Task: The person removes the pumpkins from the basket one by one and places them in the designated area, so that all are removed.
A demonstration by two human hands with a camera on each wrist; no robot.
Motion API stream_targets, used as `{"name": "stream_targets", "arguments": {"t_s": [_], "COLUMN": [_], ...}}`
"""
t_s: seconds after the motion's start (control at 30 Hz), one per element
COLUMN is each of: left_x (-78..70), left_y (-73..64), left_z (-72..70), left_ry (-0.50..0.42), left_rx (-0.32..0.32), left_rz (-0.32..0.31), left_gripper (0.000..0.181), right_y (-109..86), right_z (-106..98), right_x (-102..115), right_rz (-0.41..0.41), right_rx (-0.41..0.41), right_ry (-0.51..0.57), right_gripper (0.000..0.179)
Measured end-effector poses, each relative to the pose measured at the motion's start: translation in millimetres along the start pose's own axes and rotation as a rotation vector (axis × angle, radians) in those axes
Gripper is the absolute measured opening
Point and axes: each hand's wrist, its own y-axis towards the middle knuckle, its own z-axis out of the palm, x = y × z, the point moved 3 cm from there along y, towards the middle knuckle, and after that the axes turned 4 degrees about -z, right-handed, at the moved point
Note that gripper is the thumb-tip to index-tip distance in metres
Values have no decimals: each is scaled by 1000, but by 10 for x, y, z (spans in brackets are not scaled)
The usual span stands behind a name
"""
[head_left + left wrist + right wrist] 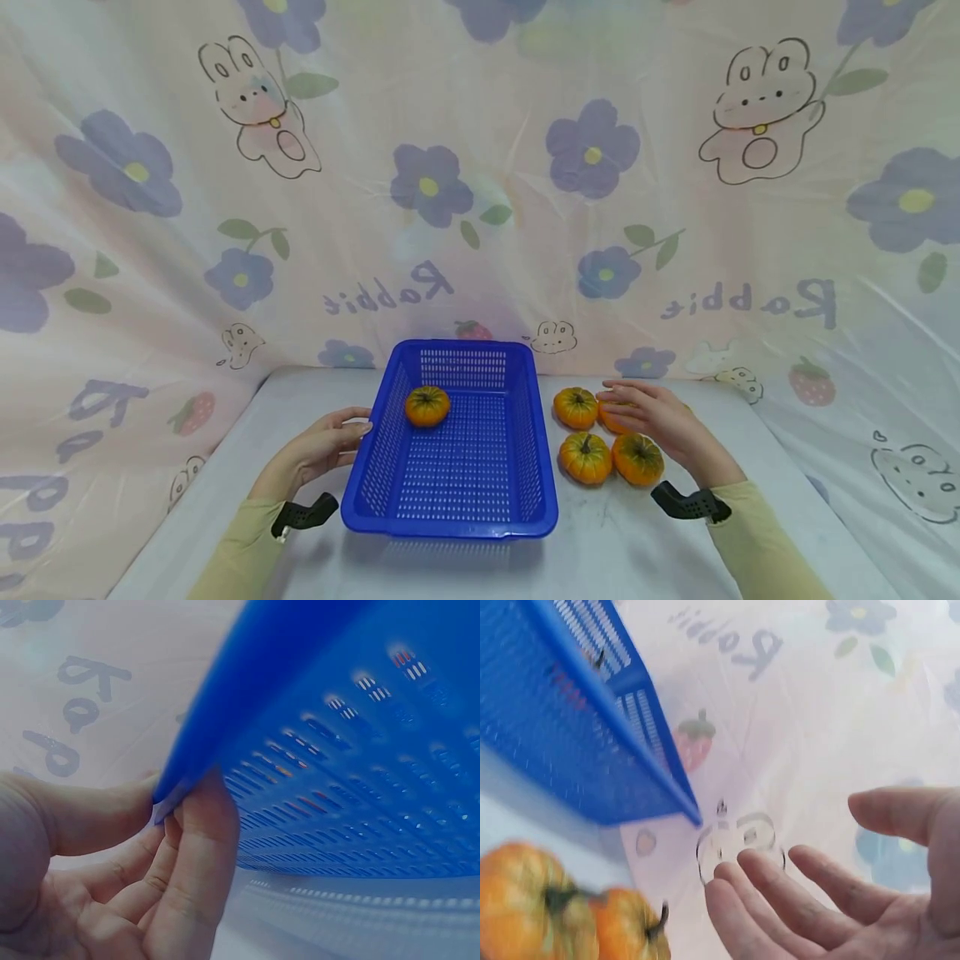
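A blue plastic basket (450, 527) with slotted walls stands in front of me, one small orange pumpkin (427, 407) inside near its left wall. My left hand (327, 446) grips the basket's left rim; in the left wrist view the thumb (97, 817) is outside and the fingers curl beneath the rim. To the right of the basket my right hand (660, 419) hovers over a group of pumpkins with its fingers spread and nothing held. One pumpkin (613, 421) is partly hidden under that hand. Nearer me sit a ribbed pumpkin (586, 457) and a greener-topped pumpkin (638, 459).
Another pumpkin (576, 408) sits close by the basket's right wall. Everything stands on a white table (600, 550). Behind it hangs a curtain (510, 250) printed with flowers and rabbits, which also closes in both sides.
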Motion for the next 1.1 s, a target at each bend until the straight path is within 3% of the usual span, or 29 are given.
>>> {"name": "stream_targets", "arguments": {"t_s": [0.23, 0.47, 1.1], "left_x": [3, 19, 13], "left_y": [5, -1, 5], "left_z": [5, 3, -9], "left_ry": [1, 1, -19], "left_rx": [9, 27, 43], "left_rz": [6, 21, 23], "left_gripper": [54, 55, 52], "right_y": [239, 431, 744], "right_z": [284, 573, 1260], "right_x": [211, 327, 353], "right_rz": [-14, -41, -17], "right_rx": [43, 81, 188], "right_ry": [93, 96, 112], "right_gripper": [54, 50, 45]}}
